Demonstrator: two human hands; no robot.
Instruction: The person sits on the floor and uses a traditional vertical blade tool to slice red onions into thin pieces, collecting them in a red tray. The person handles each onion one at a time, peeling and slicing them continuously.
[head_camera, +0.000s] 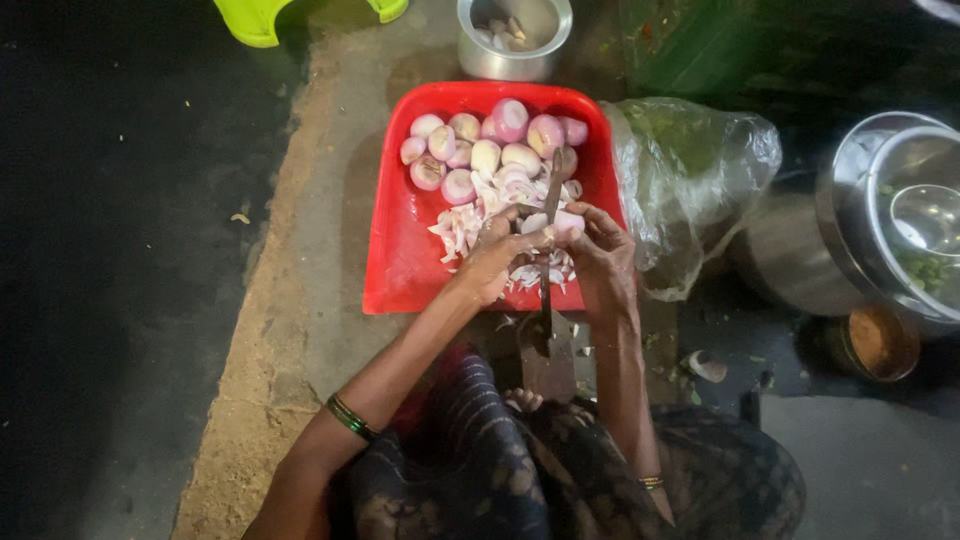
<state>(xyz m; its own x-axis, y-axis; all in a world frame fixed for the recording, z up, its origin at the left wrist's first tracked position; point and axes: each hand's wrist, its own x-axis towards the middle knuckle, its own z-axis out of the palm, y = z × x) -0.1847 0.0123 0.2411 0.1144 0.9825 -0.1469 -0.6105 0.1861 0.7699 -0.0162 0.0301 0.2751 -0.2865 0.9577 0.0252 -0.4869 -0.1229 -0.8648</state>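
An upright floor-mounted blade (549, 232) rises from a wooden base (547, 358) held under my foot. My left hand (497, 258) and my right hand (600, 252) together press a peeled onion piece (558, 222) against the blade. Under them a red plastic tray (400, 262) holds several peeled whole onions (487, 147) at its far end. A heap of onion slices (478, 212) lies beneath my hands.
A steel pot (513, 36) stands beyond the tray. A clear plastic bag with greens (690, 170) lies to the right. Large steel vessels (890, 220) and a small brown bowl (879, 341) sit far right. A green stool (262, 17) is at top left.
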